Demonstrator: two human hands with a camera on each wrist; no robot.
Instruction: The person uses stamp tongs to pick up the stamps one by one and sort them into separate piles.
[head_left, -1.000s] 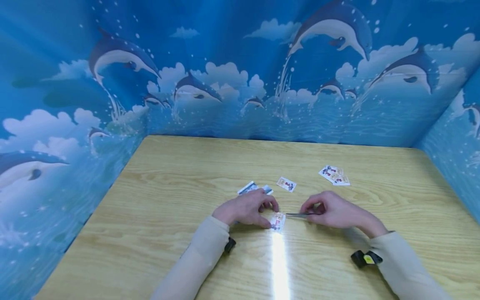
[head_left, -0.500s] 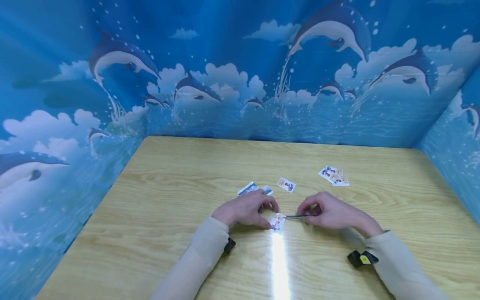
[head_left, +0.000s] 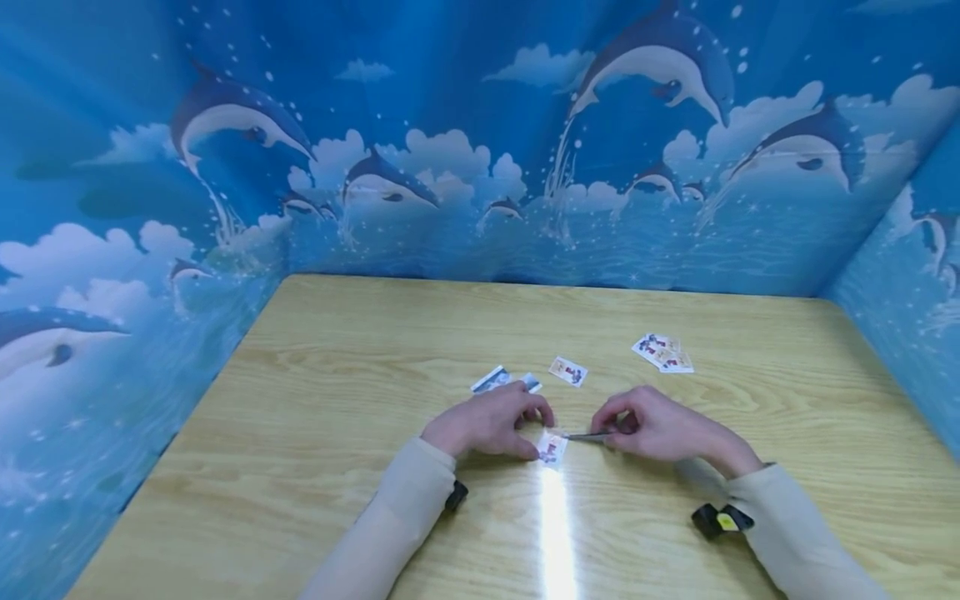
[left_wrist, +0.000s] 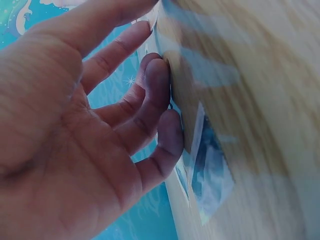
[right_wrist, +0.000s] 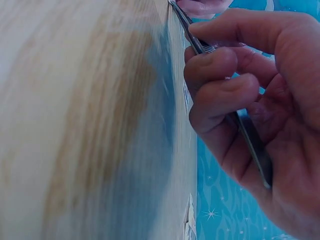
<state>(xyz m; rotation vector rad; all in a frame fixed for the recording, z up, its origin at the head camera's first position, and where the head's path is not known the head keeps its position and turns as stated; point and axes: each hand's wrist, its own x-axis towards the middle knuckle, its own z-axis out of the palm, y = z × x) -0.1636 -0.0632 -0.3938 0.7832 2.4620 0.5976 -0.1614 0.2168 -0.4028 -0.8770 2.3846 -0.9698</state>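
A small printed card (head_left: 552, 448) lies flat on the wooden table. My left hand (head_left: 491, 419) rests over its left side, thumb and index fingertip touching the card's edges. In the left wrist view, the other fingers of the left hand (left_wrist: 95, 120) are loosely bent, their tips at the tabletop. My right hand (head_left: 660, 423) holds metal tweezers (head_left: 588, 437), whose tips meet the card's upper right edge. The right wrist view shows the tweezers (right_wrist: 255, 145) running through the right hand (right_wrist: 280, 95), pinched between thumb and fingers.
Blue-grey cards (head_left: 492, 379) lie just beyond the left hand, partly hidden by it. One loose card (head_left: 568, 371) lies farther back, and overlapping cards (head_left: 663, 353) lie at back right. A dolphin-printed curtain (head_left: 450, 142) borders the table (head_left: 337, 333).
My right hand has shifted slightly left, bringing the tweezer tips onto the card's edge. The left hand keeps its place. The whole view has shifted a little.
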